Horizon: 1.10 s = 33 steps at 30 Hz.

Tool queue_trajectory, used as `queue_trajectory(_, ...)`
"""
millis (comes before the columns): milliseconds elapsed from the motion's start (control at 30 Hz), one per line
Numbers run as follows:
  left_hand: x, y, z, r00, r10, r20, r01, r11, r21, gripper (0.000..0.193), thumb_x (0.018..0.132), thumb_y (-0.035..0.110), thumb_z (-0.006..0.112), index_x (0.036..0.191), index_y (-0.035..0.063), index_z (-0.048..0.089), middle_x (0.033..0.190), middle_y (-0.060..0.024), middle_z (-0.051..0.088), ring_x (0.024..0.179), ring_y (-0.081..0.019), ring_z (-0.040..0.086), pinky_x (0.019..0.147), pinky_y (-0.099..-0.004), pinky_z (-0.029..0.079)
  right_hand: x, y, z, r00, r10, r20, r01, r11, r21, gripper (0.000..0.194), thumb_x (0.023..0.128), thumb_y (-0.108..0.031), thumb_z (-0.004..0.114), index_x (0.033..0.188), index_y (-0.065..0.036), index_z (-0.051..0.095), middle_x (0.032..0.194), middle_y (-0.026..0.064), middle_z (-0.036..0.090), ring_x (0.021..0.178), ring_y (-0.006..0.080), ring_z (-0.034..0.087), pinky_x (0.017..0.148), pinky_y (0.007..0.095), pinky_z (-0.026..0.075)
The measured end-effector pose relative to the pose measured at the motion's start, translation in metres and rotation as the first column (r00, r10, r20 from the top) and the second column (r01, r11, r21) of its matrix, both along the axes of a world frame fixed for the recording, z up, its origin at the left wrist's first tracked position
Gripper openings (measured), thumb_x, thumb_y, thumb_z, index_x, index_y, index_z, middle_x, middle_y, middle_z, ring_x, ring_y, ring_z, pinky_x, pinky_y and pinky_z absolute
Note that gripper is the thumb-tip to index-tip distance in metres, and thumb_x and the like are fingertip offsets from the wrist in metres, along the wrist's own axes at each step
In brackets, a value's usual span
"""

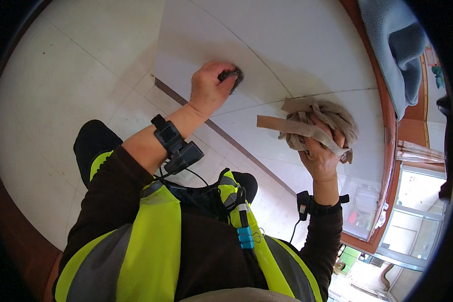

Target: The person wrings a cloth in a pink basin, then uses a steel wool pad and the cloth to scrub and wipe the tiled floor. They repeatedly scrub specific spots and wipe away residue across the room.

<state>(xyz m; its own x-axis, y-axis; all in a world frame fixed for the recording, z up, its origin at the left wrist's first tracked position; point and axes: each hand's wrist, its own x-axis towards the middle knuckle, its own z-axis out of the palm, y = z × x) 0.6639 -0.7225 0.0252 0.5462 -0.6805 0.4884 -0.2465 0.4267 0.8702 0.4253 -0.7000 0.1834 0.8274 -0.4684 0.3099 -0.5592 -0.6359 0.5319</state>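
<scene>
My left hand grips a dark, wiry scouring pad, probably steel wool, against or just over a white tiled surface. Thin dark joint lines cross these tiles. To the right, my right hand clutches a bunched beige-brown cloth at the same surface. One flat strip of the cloth sticks out to the left, and its folds cover part of my fingers. Whether the pad is pressed on the tile cannot be made out.
A brown edge strip divides the white surface from the pale tiled floor. Reddish-brown wooden trim borders the right side, with a blue-grey fabric hanging over it. Cables run from the wrist devices near my body.
</scene>
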Motion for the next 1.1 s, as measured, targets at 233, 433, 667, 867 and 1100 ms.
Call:
queue_trajectory(233,0.001,0.002,0.003,1.000,-0.013,0.004,0.012,0.999,0.032,0.016,0.070,0.002,0.069,0.086,0.0040,0.064,0.085,-0.0128,0.064,0.074,-0.0294,0.062,0.064,-0.0336,0.050,-0.003,-0.001,-0.001,1.000,0.010,0.028,-0.010,1.000,0.006,0.020,0.061,-0.018,0.075,0.079,-0.026,0.069,0.117,-0.0026,0.061,0.109,0.0241,0.050,0.094,0.0391,0.039)
queue_trajectory(433,0.002,-0.001,0.002,0.989,-0.069,0.134,0.067,0.998,0.021,0.016,0.071,0.005,0.069,0.086,0.0043,0.065,0.086,-0.0124,0.064,0.077,-0.0305,0.062,0.068,-0.0344,0.051,-0.008,-0.002,-0.002,1.000,-0.019,0.015,0.018,0.999,0.042,0.027,0.061,-0.017,0.075,0.086,-0.026,0.069,0.118,-0.0020,0.061,0.110,0.0240,0.050,0.095,0.0395,0.038)
queue_trajectory(667,0.069,0.031,-0.012,0.990,-0.114,0.087,0.103,0.987,0.123,0.017,0.074,0.009,0.070,0.089,0.0044,0.065,0.087,-0.0119,0.064,0.079,-0.0265,0.063,0.071,-0.0315,0.050,0.027,-0.003,0.012,0.997,0.050,0.055,-0.048,0.999,-0.024,0.043,0.061,-0.019,0.077,0.103,-0.024,0.068,0.125,0.0018,0.057,0.117,0.0224,0.049,0.100,0.0412,0.034)
queue_trajectory(867,0.150,0.061,-0.020,0.999,0.034,0.015,-0.037,0.973,0.227,0.019,0.079,0.003,0.069,0.098,0.0022,0.064,0.091,-0.0016,0.064,0.080,-0.0084,0.058,0.071,-0.0219,0.049,0.135,-0.049,0.006,0.965,0.225,0.133,-0.209,0.970,-0.120,0.043,0.062,-0.021,0.075,0.104,-0.026,0.065,0.133,-0.0003,0.051,0.120,0.0200,0.046,0.101,0.0415,0.035)
queue_trajectory(1100,0.161,0.082,-0.037,0.992,0.103,-0.075,-0.079,0.958,0.277,0.020,0.077,0.006,0.071,0.095,0.0033,0.064,0.090,-0.0032,0.065,0.080,-0.0107,0.059,0.073,-0.0235,0.049,0.157,-0.063,-0.116,0.943,0.333,0.003,-0.328,0.927,0.182,0.018,0.073,-0.015,0.064,0.087,-0.027,0.067,0.112,0.0026,0.058,0.110,0.0266,0.053,0.081,0.0439,0.050)
